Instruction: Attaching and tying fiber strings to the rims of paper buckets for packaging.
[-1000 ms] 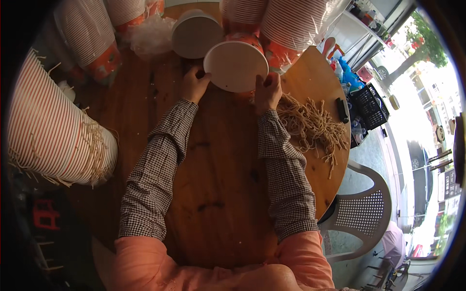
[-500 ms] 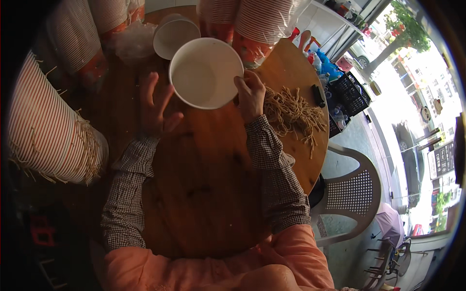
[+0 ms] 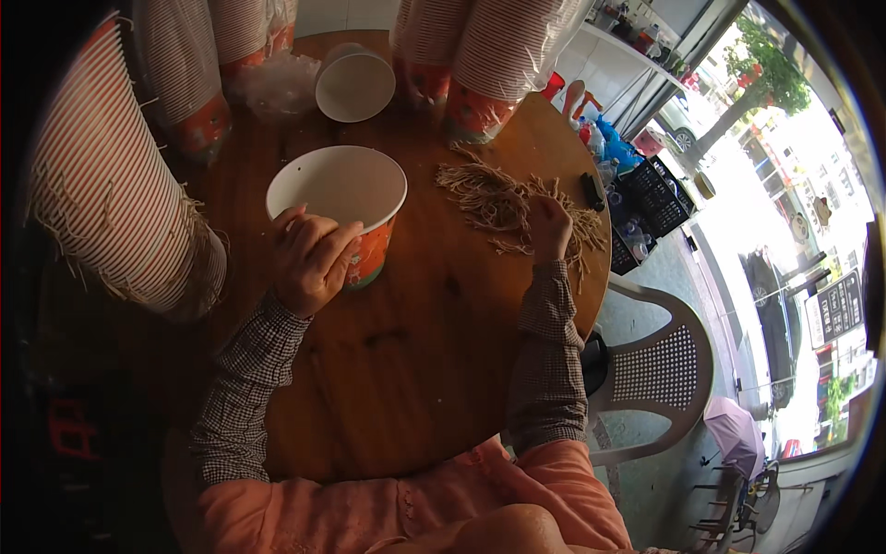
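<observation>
A large paper cup [image 3: 374,251], white inside with an orange and green printed outside, stands on the round wooden table, tipped slightly. My left hand [image 3: 316,258] grips its near rim, fingers curled over the edge. To the right lies a loose pile of tan, string-like strands [image 3: 482,198]. My right hand [image 3: 551,226] is closed among these strands in a pinch; its fingertips are partly hidden. Behind the held cup, another white-lined paper cup [image 3: 355,88] lies tilted with its mouth toward me.
Tall nested cup stacks stand around the table: a leaning one [image 3: 120,185] at left with strands caught on it, and plastic-wrapped ones [image 3: 512,55] at the back. A small black object [image 3: 592,191] sits by the table's right edge. Beyond are a plastic chair [image 3: 660,369] and black crates [image 3: 653,194].
The paper cup has come down toward me and left, and my left hand has taken its rim. My right hand has let go of it and moved right into the strands.
</observation>
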The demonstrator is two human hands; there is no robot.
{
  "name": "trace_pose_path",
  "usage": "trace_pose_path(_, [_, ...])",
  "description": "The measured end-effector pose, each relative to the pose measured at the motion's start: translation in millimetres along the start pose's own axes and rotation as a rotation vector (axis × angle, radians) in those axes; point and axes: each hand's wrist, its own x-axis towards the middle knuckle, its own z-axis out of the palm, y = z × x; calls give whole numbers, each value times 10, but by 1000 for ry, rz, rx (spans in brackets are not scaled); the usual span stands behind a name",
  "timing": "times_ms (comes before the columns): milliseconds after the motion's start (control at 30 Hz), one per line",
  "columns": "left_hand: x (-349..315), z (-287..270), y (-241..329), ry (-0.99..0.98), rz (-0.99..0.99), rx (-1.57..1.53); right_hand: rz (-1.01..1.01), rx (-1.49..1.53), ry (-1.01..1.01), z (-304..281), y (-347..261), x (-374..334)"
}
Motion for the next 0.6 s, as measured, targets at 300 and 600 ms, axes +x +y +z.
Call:
trace_pose_path(300, [-249,67,128,-10,0,51,-38,-450,-214,247,-180,-216])
trace_pose_path(600, [-340,375,627,-178,-33,-357,43,183,-225,321,-193,-113])
